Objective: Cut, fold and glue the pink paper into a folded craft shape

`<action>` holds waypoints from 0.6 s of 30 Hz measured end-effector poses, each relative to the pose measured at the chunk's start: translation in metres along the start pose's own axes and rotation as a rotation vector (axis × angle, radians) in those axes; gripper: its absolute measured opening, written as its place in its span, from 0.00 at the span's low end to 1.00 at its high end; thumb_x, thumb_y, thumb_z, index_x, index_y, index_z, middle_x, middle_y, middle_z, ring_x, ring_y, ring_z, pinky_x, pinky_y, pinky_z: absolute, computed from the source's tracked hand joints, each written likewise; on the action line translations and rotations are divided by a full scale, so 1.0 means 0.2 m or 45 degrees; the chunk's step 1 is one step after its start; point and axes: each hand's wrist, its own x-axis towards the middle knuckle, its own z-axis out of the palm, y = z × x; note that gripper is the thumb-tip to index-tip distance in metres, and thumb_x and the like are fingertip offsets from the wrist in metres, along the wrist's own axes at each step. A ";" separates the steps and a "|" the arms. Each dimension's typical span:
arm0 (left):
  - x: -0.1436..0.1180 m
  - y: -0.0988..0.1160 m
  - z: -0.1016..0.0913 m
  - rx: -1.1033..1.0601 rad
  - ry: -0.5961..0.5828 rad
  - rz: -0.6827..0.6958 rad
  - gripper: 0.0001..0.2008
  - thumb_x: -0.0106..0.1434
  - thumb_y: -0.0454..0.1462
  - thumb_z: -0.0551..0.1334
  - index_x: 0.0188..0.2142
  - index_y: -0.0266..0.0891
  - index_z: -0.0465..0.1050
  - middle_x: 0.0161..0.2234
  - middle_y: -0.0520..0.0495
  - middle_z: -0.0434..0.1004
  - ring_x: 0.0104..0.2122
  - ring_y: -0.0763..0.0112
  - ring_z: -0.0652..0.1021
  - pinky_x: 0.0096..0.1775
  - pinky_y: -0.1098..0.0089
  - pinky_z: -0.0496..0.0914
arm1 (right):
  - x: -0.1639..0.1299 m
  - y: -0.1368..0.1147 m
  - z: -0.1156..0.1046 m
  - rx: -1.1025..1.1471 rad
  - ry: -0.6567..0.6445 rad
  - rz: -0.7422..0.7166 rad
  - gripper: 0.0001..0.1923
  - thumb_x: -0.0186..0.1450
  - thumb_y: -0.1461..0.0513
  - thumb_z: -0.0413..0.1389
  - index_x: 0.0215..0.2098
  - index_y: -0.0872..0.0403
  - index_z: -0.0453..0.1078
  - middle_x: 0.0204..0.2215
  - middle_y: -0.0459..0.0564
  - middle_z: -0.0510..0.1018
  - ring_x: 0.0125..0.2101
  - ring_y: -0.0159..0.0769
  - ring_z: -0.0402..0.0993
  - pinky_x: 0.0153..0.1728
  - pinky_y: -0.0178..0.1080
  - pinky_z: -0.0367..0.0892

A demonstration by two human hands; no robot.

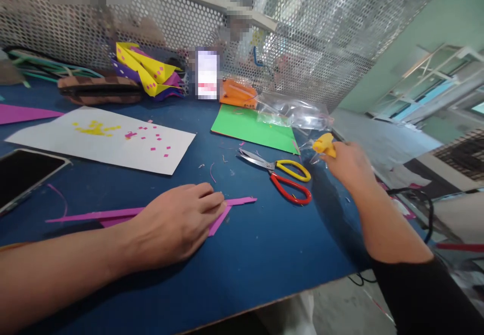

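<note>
My left hand (185, 219) lies over a folded magenta paper (242, 201), its fingers curled together and pressing the paper against the blue table. Strips of that paper stick out on both sides of the hand; the middle is hidden beneath it. Out at the table's right edge, my right hand (350, 161) is closed on a small yellow object (324, 144). Clear plastic shows beside this object; its exact kind cannot be made out. Between the hands lie scissors (270, 166) with one yellow and one red handle, blades partly apart and pointing left.
White paper (159, 156) bears yellow and magenta bits. Green paper (253, 128), a clear plastic bag (293, 111) and an orange item (239, 93) lie farther back. Yellow-and-purple folded paper (147, 68), a brown pouch (100, 90) and a lit phone (207, 73) stand near the perforated metal screen (181, 17). A dark phone (30, 174) lies left.
</note>
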 end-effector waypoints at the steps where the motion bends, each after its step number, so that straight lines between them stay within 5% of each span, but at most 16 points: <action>1: 0.00 0.00 0.00 -0.008 0.006 -0.005 0.15 0.69 0.33 0.50 0.37 0.36 0.76 0.37 0.43 0.76 0.35 0.63 0.71 0.34 0.63 0.69 | 0.03 0.01 0.02 -0.008 -0.012 -0.014 0.07 0.65 0.57 0.54 0.34 0.52 0.69 0.33 0.57 0.70 0.36 0.48 0.69 0.36 0.45 0.62; 7: 0.00 0.00 0.00 -0.023 -0.011 -0.013 0.13 0.69 0.32 0.52 0.36 0.36 0.75 0.39 0.43 0.77 0.36 0.62 0.71 0.36 0.63 0.69 | 0.09 0.02 0.03 -0.039 -0.043 -0.039 0.05 0.63 0.60 0.59 0.32 0.54 0.70 0.34 0.58 0.72 0.39 0.51 0.72 0.37 0.47 0.64; 12: 0.00 -0.01 -0.01 -0.003 -0.024 0.009 0.11 0.68 0.33 0.54 0.33 0.38 0.74 0.39 0.44 0.77 0.36 0.62 0.71 0.37 0.62 0.68 | -0.13 -0.19 -0.12 0.016 0.134 -0.084 0.12 0.69 0.57 0.53 0.46 0.55 0.72 0.48 0.65 0.75 0.48 0.56 0.73 0.45 0.54 0.67; 14: 0.00 0.00 -0.01 0.010 -0.017 0.017 0.11 0.68 0.34 0.55 0.31 0.38 0.73 0.38 0.44 0.77 0.36 0.63 0.70 0.37 0.63 0.67 | -0.31 -0.35 -0.17 0.321 0.254 -0.400 0.14 0.71 0.59 0.49 0.52 0.53 0.70 0.48 0.58 0.78 0.50 0.49 0.74 0.50 0.51 0.68; 16: 0.00 0.00 -0.01 0.021 -0.002 0.022 0.11 0.68 0.34 0.55 0.29 0.39 0.72 0.37 0.44 0.77 0.35 0.63 0.70 0.36 0.63 0.67 | -0.48 -0.51 -0.20 0.679 0.144 -0.823 0.17 0.71 0.64 0.48 0.57 0.54 0.66 0.49 0.55 0.80 0.49 0.43 0.76 0.51 0.48 0.70; 18: 0.00 0.01 0.00 0.026 0.012 -0.017 0.10 0.67 0.33 0.57 0.30 0.40 0.72 0.36 0.45 0.77 0.35 0.64 0.70 0.37 0.64 0.67 | -0.60 -0.63 -0.20 0.811 0.058 -1.004 0.21 0.70 0.69 0.46 0.61 0.58 0.62 0.50 0.57 0.80 0.48 0.41 0.77 0.50 0.47 0.72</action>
